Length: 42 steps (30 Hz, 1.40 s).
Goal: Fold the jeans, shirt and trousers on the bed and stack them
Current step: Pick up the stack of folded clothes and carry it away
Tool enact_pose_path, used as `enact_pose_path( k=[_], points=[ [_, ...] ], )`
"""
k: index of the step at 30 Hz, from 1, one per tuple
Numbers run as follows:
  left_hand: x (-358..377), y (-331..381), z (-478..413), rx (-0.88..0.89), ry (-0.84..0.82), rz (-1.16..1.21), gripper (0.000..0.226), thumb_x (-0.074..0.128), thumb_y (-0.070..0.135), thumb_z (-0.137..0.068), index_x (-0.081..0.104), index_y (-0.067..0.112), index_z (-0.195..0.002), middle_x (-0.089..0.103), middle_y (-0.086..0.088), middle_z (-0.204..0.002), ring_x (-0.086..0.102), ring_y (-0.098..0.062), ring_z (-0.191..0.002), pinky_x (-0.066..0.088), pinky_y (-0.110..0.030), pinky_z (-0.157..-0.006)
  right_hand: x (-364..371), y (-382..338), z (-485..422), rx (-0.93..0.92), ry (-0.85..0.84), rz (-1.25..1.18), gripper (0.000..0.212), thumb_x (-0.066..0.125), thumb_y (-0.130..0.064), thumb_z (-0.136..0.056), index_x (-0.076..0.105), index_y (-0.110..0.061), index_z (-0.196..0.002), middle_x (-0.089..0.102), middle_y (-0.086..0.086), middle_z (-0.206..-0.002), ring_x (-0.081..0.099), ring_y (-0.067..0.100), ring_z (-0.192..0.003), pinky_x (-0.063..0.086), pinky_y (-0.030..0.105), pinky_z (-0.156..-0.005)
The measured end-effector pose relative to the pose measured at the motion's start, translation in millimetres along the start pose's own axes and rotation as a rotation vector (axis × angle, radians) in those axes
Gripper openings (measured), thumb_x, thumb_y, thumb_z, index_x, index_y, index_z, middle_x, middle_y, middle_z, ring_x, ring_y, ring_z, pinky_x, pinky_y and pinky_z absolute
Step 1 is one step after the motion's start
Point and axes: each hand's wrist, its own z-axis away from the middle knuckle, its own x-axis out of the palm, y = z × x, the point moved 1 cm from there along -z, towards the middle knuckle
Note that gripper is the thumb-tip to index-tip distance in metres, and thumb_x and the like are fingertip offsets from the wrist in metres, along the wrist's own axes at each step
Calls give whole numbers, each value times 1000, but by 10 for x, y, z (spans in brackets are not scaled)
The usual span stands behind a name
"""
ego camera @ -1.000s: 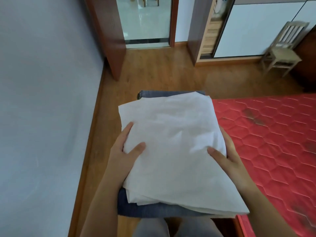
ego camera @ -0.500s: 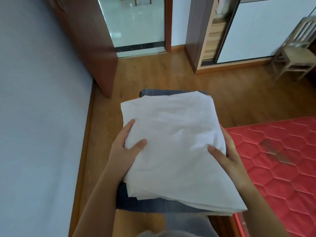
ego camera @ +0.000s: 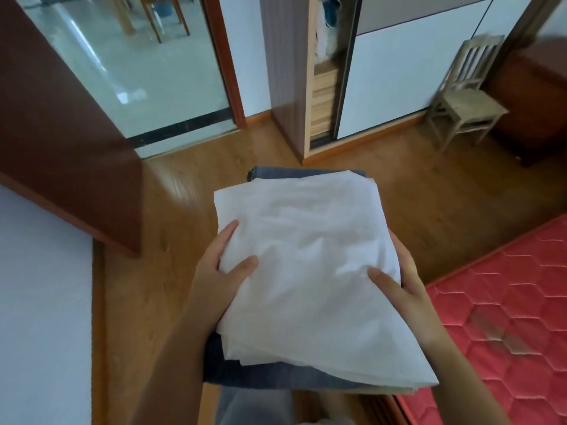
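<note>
Holding shirt over jeans | left hand is grasping the left edge, thumb on top | right hand is grasping the right edge | bed near right

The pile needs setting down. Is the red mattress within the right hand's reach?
Probably yes: the mattress lies close beside the right hand, nothing between, though that hand grips the shirt and jeans.

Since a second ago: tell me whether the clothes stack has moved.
Yes. The clothes stack has swung left, away from the red mattress, toward the doorway.
</note>
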Motion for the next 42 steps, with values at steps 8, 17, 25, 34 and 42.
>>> enact_pose_path(
  k=[8, 17, 25, 34, 42],
  points=[
    [246, 563, -2032, 60, -263, 53, 60, 65, 16, -83, 39, 41, -131, 45, 18, -123, 48, 2, -104, 40, -11, -77, 149, -405, -1405, -20, 256, -34, 49, 54, -13, -88, 45, -49, -119, 55, -37, -106, 60, -12, -89, 50, 10, -59],
    [1567, 1365, -3382, 82, -565, 30, 58, 64, 13, -84, 42, 40, -130, 48, 26, -111, 49, 11, -92, 43, -2, -59, -647, -584, -2388, -43, 577, -89, 52, 52, -6, -88, 44, -42, -125, 58, -38, -102, 59, -11, -94, 50, 9, -64],
    [3411, 2229, -3944, 121, -806, 8, 54, 63, 14, -84, 44, 42, -127, 49, 29, -111, 53, 19, -86, 45, -4, -62, -2096, -795, -2943, -37, 809, -154, 51, 57, -16, -84, 45, -51, -119, 54, -42, -101, 58, -13, -92, 51, 12, -62],
    [5069, 2980, -4577, 201, -985, -35, 57, 63, 9, -84, 44, 36, -130, 51, 22, -119, 52, 6, -102, 47, -5, -70, -3344, -988, -3654, -46, 998, -208, 58, 63, -33, -72, 44, -56, -121, 52, -33, -117, 58, -5, -102, 53, 20, -68],
    [6633, 3639, -5630, 289, -1107, -99, 60, 63, 9, -83, 42, 29, -135, 50, 10, -128, 49, 6, -102, 44, -1, -67, -4401, -1229, -4856, -57, 1147, -244, 55, 66, -24, -79, 44, -54, -119, 53, -25, -119, 61, -3, -98, 54, 17, -66]
  ],
)
